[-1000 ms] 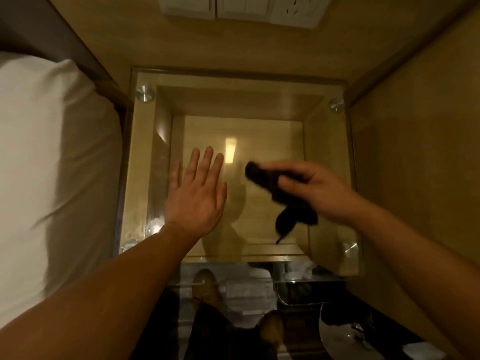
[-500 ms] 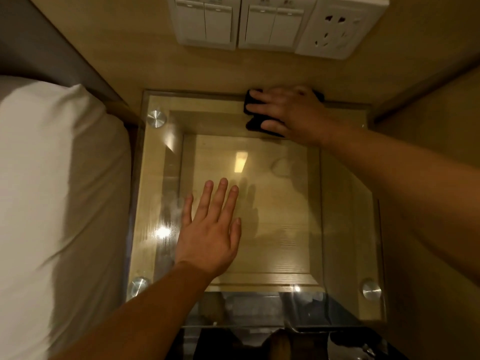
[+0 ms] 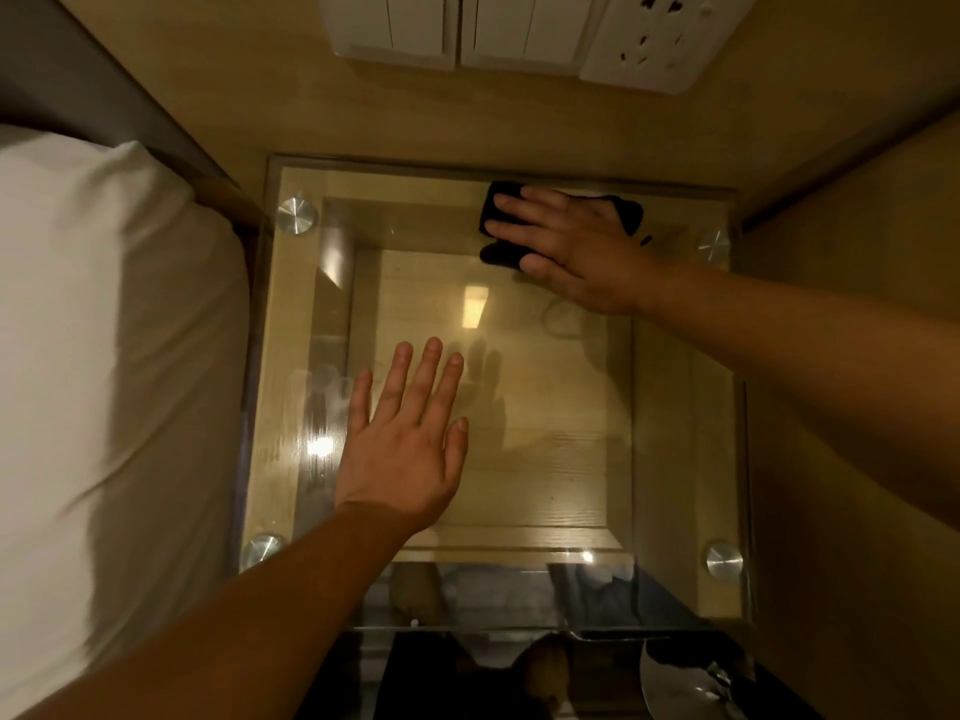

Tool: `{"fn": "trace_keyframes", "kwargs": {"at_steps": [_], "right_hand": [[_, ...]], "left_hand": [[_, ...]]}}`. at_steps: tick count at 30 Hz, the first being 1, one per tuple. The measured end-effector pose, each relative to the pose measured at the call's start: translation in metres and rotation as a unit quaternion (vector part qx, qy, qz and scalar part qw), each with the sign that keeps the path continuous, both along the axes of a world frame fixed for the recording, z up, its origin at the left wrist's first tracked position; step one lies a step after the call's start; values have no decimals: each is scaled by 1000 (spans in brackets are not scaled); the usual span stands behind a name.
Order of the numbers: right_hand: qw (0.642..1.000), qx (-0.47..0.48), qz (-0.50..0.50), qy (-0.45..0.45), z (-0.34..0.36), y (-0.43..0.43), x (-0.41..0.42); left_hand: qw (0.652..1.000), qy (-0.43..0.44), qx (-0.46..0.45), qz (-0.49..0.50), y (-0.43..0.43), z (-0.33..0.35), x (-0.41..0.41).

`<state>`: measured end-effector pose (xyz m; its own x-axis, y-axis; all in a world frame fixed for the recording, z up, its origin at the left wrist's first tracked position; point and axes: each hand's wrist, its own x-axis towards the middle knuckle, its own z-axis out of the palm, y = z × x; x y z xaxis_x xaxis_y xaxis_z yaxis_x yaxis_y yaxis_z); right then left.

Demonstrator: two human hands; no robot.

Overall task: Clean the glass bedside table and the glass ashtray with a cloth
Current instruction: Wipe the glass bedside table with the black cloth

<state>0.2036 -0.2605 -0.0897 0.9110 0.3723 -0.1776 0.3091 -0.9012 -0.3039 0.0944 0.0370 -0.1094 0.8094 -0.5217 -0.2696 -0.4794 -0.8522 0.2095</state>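
Nearest me, my left hand [image 3: 402, 444] lies flat and open on the square clear-glass tabletop [image 3: 675, 459], fingers spread, gripping nothing. It sits on the near-left part of the pane, beside a hazy, streaked patch that catches the light. That bare palm is my first worry: I judge it will leave fresh prints on glass I am meant to be cleaning, so that area will likely need another pass.

Through the middle of the tabletop I can see the pale wood panel beneath, a bright reflection of a lamp, and a faint ring-shaped mark right of that reflection. Round metal studs [image 3: 296, 215] pin the pane at its four corners. The glass looks smeary on the left and clearer on the right.

At the far edge of the tabletop, right of centre, my right hand [image 3: 571, 246] presses flat, fingers extended, on a small dark folded cloth [image 3: 498, 205], pinning it against the glass rather than clutching it. The cloth is close to the far-right stud and the wooden wall, so a hurried stroke could bunch it there and miss the corner.

I cannot see the glass ashtray anywhere on the tabletop.

Beyond, white wall switches and a socket [image 3: 654, 39] sit above the tabletop.
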Motion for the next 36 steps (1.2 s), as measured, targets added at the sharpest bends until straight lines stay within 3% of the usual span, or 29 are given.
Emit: {"fn": "trace_keyframes", "kwargs": {"at_steps": [12, 27, 36], "right_hand": [[999, 20, 25, -1, -9, 26, -112], [992, 86, -59, -73, -19, 83, -278], [985, 169, -37, 18, -16, 94, -341]], "left_hand": [[1000, -23, -7, 13, -1, 1, -2], [998, -53, -18, 18, -1, 4, -10], [999, -29, -13, 7, 0, 7, -8]]}}
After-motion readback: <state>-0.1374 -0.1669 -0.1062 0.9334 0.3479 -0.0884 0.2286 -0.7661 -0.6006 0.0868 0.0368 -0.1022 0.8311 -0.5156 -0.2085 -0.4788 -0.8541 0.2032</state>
